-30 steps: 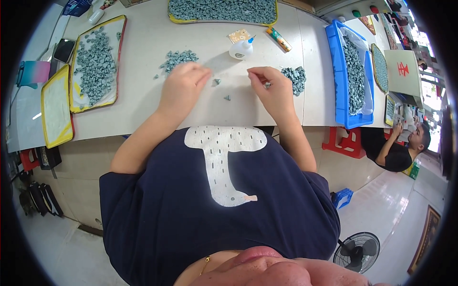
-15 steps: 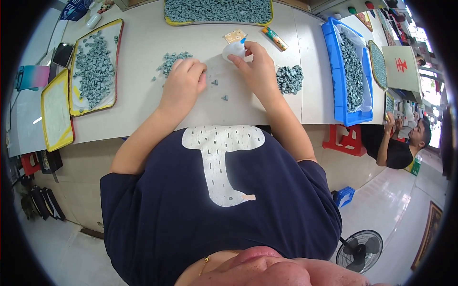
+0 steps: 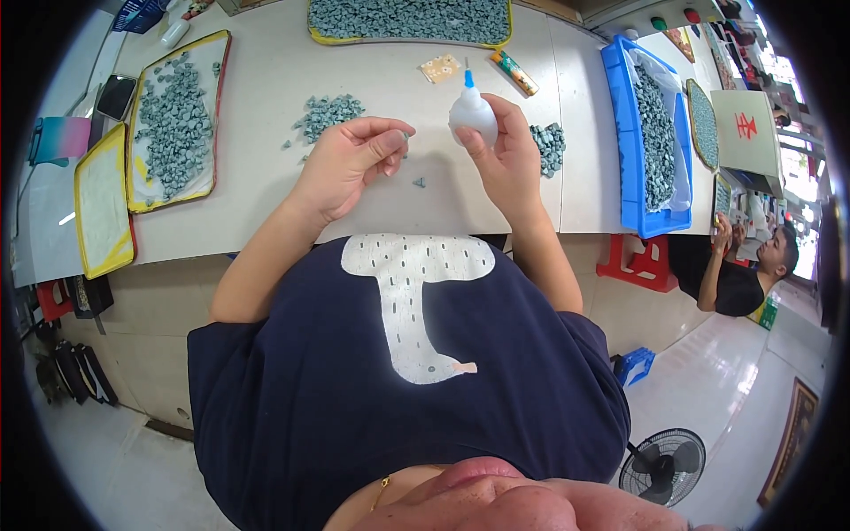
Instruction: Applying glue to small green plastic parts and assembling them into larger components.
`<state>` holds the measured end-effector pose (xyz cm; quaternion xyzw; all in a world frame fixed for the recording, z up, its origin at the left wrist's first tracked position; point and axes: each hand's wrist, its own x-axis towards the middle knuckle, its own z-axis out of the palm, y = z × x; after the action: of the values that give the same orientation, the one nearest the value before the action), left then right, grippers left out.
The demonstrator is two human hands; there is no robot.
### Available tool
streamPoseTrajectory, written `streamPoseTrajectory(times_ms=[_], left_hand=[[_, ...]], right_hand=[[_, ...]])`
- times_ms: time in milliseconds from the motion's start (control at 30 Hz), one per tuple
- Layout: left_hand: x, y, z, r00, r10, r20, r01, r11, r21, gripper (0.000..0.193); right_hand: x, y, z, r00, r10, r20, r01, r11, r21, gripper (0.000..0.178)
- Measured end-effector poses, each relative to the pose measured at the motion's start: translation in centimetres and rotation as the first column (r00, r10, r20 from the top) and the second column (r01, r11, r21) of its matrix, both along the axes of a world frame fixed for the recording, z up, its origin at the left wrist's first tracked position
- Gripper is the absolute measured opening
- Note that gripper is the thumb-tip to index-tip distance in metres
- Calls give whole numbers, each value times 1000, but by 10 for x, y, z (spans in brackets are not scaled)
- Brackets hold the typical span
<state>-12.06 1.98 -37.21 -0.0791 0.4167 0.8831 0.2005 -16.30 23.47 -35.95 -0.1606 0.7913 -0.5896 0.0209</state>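
White bottle [image 3: 472, 117] in R hand [image 3: 513, 149], green bit [image 3: 405, 135] in L hand [image 3: 350, 164].
R hand's curled half shut round the bottle, blue tip [image 3: 468, 80] up; L thumb & finger pinched, prob. w/ the bit btwn them, over the table [image 3: 425, 217]. To do it well: hold bottle soft, no hard squeeze, tip steady; grip bit by its edge. Lone bit [image 3: 419, 182] lies nr L hand; L pile [image 3: 329, 115] & R pile [image 3: 551, 149] nr each hand. Red writing on pale box [image 3: 735, 146], far R; print on bright tube [image 3: 513, 73] too small to read.
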Motion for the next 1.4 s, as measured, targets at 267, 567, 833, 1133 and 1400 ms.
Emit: streamPoseTrajectory(times_ms=[267, 567, 833, 1133, 1400], left_hand=[[-2, 4, 0, 986, 95, 140, -120, 975, 185, 18], [0, -5, -19, 998, 54, -11, -43, 885, 464, 8], [6, -15, -23, 996, 86, -15, -70, 887, 457, 7], [4, -25, -33, 993, 104, -51, -72, 897, 437, 7], [2, -26, -35, 992, 100, -74, -62, 911, 407, 6]], right_hand=[[-4, 7, 30, 956, 40, -291, 48, 955, 291, 38], [-3, 0, 52, 785, 206, -584, 178, 828, 532, 38], [5, -20, 57, 737, 294, -609, 234, 733, 638, 37], [7, -36, 60, 700, 333, -632, 296, 670, 681, 35], [8, -39, 64, 660, 356, -661, 335, 649, 683, 35]])
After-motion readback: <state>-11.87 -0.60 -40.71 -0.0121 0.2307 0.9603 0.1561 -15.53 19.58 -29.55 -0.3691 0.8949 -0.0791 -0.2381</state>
